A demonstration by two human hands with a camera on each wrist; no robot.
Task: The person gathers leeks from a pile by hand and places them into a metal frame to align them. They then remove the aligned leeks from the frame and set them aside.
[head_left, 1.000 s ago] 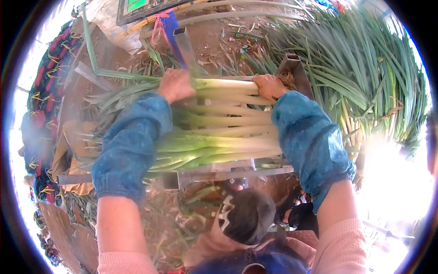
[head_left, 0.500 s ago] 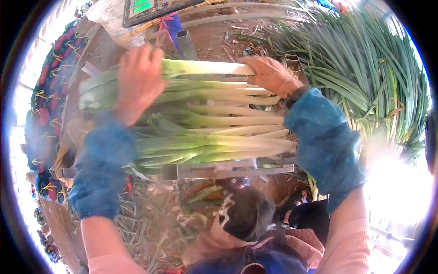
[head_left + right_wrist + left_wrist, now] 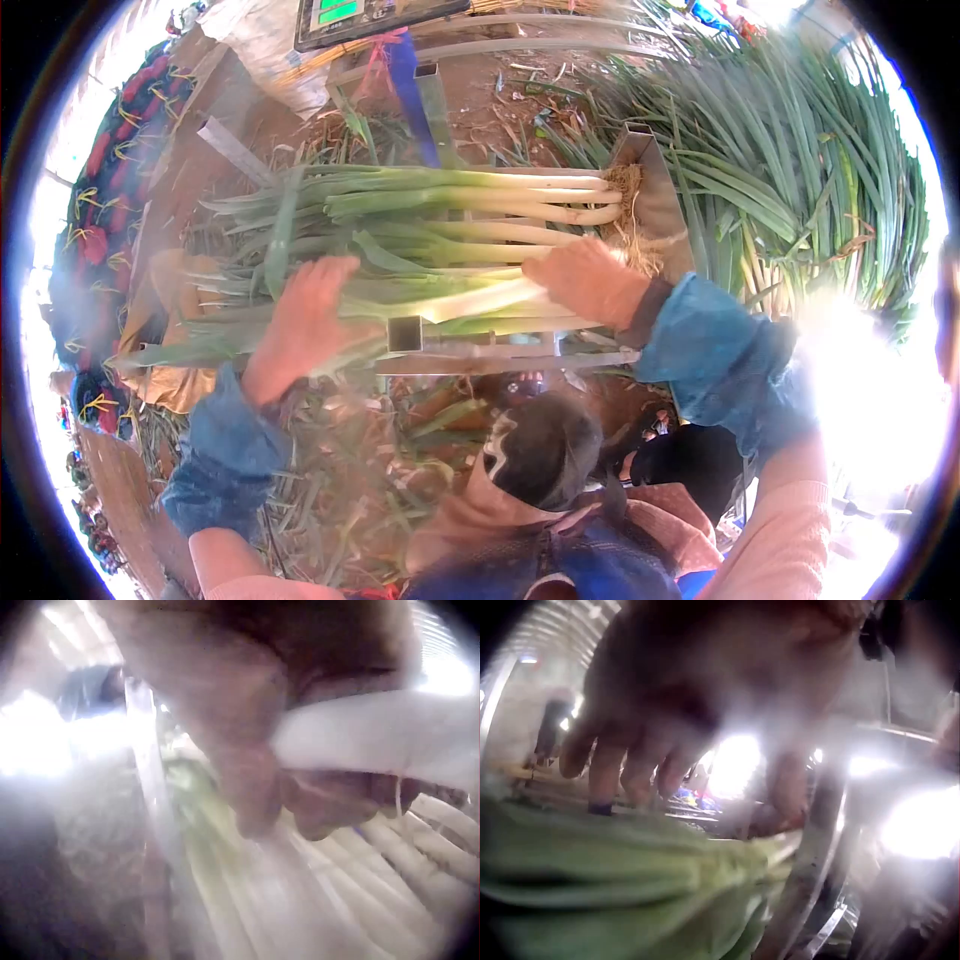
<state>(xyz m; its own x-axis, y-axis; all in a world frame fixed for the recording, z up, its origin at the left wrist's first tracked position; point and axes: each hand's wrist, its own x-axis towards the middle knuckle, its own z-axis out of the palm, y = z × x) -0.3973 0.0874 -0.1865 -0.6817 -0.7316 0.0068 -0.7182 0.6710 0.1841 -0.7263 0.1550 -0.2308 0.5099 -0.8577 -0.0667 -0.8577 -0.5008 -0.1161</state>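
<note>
Leeks (image 3: 480,228) lie side by side in a metal rack (image 3: 510,362), white ends and roots to the right, green leaves to the left. My right hand (image 3: 590,283) grips the white shaft of one leek (image 3: 367,739) near its root end, over the row's near side; its fingers curl round the shaft in the right wrist view. My left hand (image 3: 305,322) is over the leaves at the near left. In the left wrist view its fingers (image 3: 607,772) hang apart above the green leaves (image 3: 630,870), with the thumb spread away.
A large pile of leeks (image 3: 800,150) lies to the right of the rack. Square metal posts (image 3: 405,335) rise at the rack's edges. A scale (image 3: 375,18) with a green display stands at the back. Dark and red bundles (image 3: 95,230) line the left side.
Both hands have come from the far side of the row to its near side. The left hand has moved off the leek it handled at the far side; those leeks lie in the rack.
</note>
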